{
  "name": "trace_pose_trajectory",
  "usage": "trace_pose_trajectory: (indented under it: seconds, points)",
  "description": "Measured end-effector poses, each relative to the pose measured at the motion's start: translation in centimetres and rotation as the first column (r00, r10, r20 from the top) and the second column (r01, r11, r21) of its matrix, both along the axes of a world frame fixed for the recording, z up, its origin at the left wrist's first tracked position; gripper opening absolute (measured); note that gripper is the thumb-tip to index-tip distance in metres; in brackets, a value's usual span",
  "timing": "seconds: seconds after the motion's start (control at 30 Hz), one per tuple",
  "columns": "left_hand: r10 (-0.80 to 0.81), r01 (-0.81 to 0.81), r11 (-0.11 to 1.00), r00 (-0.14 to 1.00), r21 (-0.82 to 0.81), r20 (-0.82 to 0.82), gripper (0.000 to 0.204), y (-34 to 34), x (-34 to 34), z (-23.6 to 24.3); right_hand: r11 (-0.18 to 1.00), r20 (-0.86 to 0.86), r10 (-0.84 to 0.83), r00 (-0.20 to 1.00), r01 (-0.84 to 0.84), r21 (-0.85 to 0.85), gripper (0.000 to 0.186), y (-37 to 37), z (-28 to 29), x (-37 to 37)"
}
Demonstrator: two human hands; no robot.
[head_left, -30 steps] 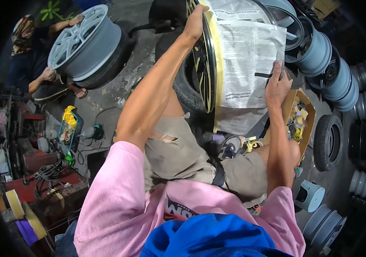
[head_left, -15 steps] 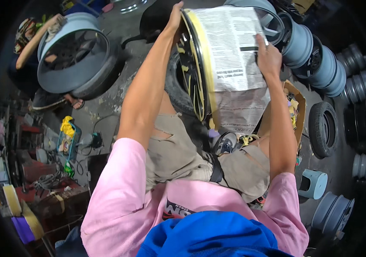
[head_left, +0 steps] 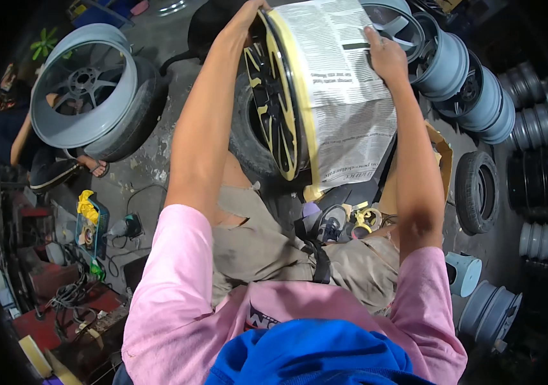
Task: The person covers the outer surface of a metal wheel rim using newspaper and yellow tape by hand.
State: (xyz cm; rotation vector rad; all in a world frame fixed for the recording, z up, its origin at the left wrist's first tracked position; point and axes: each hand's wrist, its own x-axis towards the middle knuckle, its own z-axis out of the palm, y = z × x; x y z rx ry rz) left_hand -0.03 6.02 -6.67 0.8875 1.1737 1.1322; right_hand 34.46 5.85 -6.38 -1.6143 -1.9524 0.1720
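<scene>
Between my hands is a black-spoked wheel rim (head_left: 281,115), tilted, with its spoked face toward the left. Pale yellow masking tape (head_left: 292,83) runs along its edge, and newspaper (head_left: 341,83) covers its barrel. My left hand (head_left: 248,14) grips the rim's upper left edge; its fingertips are partly hidden behind that edge. Near the newspaper's right edge, my right hand (head_left: 388,56) holds the covered barrel, with one finger stretched over the paper and the others mostly out of sight. Below the rim's near side, a yellowish flap of tape or paper (head_left: 313,192) hangs down.
A tyre (head_left: 251,131) lies behind the rim. Grey rims (head_left: 450,67) are stacked at far right, beside a standing tyre (head_left: 477,192) and a cardboard box (head_left: 442,154). Tape rolls (head_left: 366,221) lie by my shoe (head_left: 333,221). At far left, a person sits behind a grey rim (head_left: 84,83).
The rim and both my hands have shifted slightly left, and more of its spoked face shows. At far left, the other person's grey rim has tilted, so its spokes show clearly.
</scene>
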Motion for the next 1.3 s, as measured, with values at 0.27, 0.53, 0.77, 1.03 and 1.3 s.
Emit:
trace_pose_trajectory:
  seconds: [0.27,0.53,0.77,1.03,1.3]
  points:
    - [0.055,-0.063,0.984,0.997,-0.166,-0.050,0.037,0.1,1.1,0.4,0.862,-0.205,0.040,0.978,0.070,0.501,0.051,-4.3,1.0,0.8]
    - [0.072,-0.066,0.985,0.997,-0.161,0.029,0.022,1.4,2.8,1.5,0.819,-0.648,-0.420,0.636,-0.043,-0.573,0.050,-30.3,-15.7,3.9]
    - [0.560,-0.175,0.820,0.439,0.544,-0.703,0.078,5.1,-3.7,0.1,0.597,-0.732,-0.669,0.126,-0.495,-0.631,0.060,-33.6,-19.6,-1.3]
    - [-0.105,0.320,0.947,0.402,0.032,-0.909,0.032,7.4,-1.9,4.6,0.800,-0.837,-0.514,0.186,-0.247,-0.546,0.025,-38.1,-12.3,0.9]
    - [-0.179,0.306,0.952,0.511,-0.017,-0.841,0.028,4.1,-2.2,7.2,0.942,-0.948,-0.317,0.035,-0.110,-0.318,0.021,-42.2,1.1,2.4]
